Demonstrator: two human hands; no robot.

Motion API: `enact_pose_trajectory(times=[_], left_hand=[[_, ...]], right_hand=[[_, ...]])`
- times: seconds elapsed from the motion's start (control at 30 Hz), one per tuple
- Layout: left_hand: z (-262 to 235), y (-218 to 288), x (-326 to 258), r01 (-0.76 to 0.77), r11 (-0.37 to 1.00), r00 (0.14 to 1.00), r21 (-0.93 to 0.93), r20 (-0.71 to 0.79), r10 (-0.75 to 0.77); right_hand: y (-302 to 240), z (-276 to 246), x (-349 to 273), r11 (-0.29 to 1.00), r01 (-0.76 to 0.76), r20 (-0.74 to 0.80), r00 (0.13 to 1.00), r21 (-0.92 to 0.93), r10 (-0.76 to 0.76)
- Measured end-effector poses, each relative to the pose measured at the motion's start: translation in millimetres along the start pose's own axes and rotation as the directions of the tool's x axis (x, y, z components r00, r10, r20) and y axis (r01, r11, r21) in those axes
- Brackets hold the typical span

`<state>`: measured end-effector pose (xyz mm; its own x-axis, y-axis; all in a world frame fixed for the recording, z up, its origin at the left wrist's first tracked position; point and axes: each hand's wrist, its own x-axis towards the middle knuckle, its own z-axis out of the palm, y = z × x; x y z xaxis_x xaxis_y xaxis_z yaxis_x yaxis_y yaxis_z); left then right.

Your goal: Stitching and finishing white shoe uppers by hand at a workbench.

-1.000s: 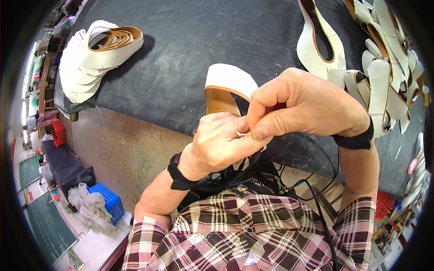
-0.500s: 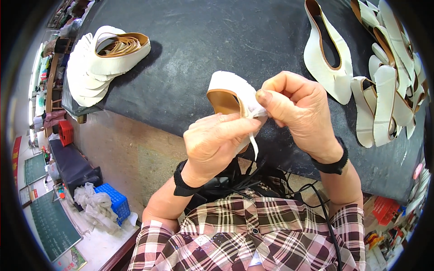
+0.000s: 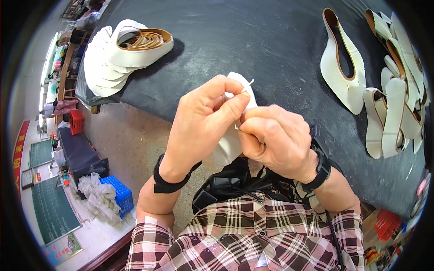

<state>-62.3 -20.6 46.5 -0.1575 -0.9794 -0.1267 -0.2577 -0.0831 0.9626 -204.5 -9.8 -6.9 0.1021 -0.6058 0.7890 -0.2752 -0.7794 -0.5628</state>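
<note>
Between my hands is a white shoe upper (image 3: 228, 151), held up over the table's near edge and mostly hidden by my fingers. My left hand (image 3: 196, 122) is closed in a pinch, thumb against forefinger, on its upper part. My right hand (image 3: 280, 140) is closed too, its thumb and forefinger pressed together on the upper's edge just beside the left fingertips. A short, thin white end shows at the right fingertips; whether it is thread or a trimmed strip I cannot tell. Both wrists wear black bands.
Nested white uppers with tan lining form a stack (image 3: 106, 67) on the dark table (image 3: 217, 40) at left. A single upper (image 3: 355, 90) lies at right, beside a loose pile of uppers (image 3: 393, 119). Black cables (image 3: 253, 183) hang near my lap. A blue crate (image 3: 118, 196) stands lower left.
The upper has been turned, so its tan-lined opening no longer shows. My left hand has moved up to its top, while my right hand has come down and inward beside it.
</note>
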Motion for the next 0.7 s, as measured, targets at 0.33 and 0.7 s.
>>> enact_pose_trajectory(times=[0.33, 0.7], left_hand=[[-7, -2, -6, 0.149, 0.928, 0.986, -0.341, 0.122, -0.113], [-8, 4, -6, 0.102, 0.835, 0.989, -0.540, 0.149, -0.024]], right_hand=[[-16, 2, -1, 0.925, -0.360, -0.093, 0.924, 0.116, 0.371], [-31, 11, -1, 0.978, -0.207, -0.142, 0.968, 0.022, 0.208]])
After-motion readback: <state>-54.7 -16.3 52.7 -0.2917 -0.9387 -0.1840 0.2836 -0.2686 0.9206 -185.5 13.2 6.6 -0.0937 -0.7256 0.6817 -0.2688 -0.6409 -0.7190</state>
